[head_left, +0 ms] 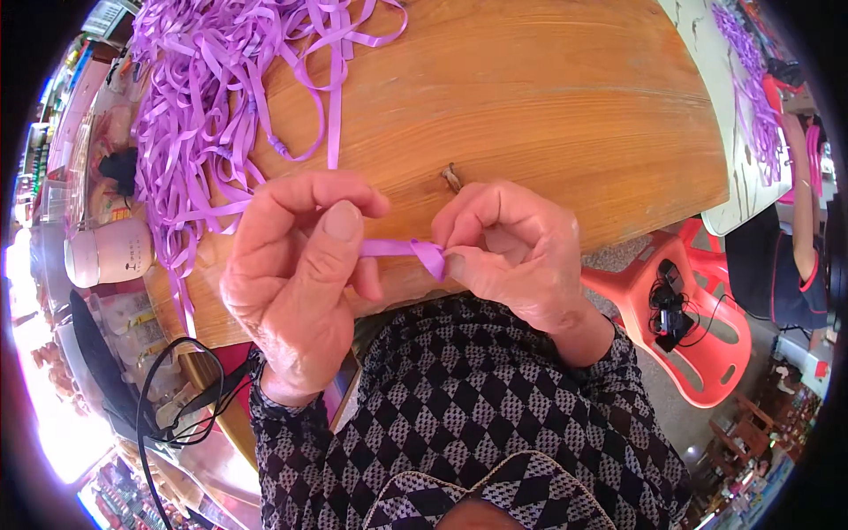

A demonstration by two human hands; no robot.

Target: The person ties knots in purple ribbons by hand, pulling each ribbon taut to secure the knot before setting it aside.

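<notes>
A purple ribbon [389, 248] stretches between my two hands over the near edge of the wooden table. It folds over into a small loop right by my right fingertips. My left hand [305, 265] holds the ribbon, its thumb pressed toward curled fingers. Thumb and forefinger of my right hand [512, 252] pinch the looped end. From behind my left hand another length of ribbon runs up to a big tangled heap of purple ribbons [203, 97] on the table's far left. A few knots show among those strands.
On the wooden table [530, 97] lies a small brown scrap [451, 177] beyond my right hand. A pink-white jar [110, 252] stands at the left. To the right are an orange-red plastic stool [654, 300] bearing black cables, a white table with more ribbons, and another person's arm [802, 203].
</notes>
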